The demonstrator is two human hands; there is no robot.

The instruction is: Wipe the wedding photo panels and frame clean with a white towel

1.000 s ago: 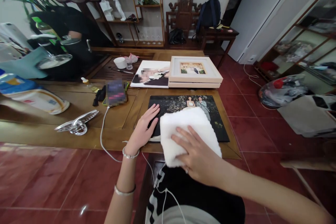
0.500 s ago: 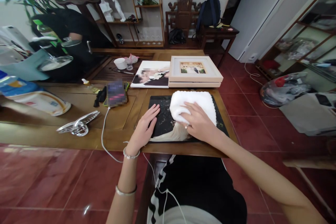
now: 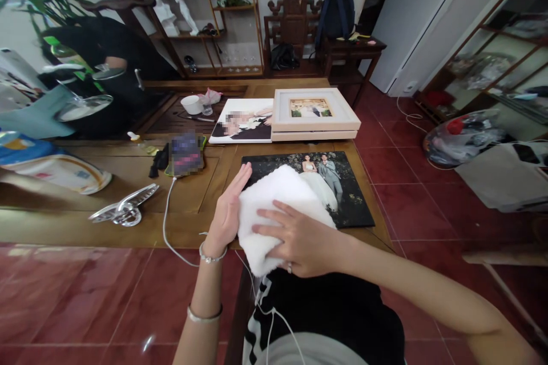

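Fingers (image 3: 274, 231) of the right hand (image 3: 306, 245) were open and spread on top of the white cloth (image 3: 278, 185). The cloth covered the left part of the photo panel (image 3: 353, 199) and overhung the near edge of the worktop (image 3: 225, 165). The left hand (image 3: 226, 211), digits extended and holding nothing, stood just beside the cloth. A narrow strip separated panel and framed picture (image 3: 282, 117); wider room lay leftward, toward the hair clip (image 3: 126, 205).
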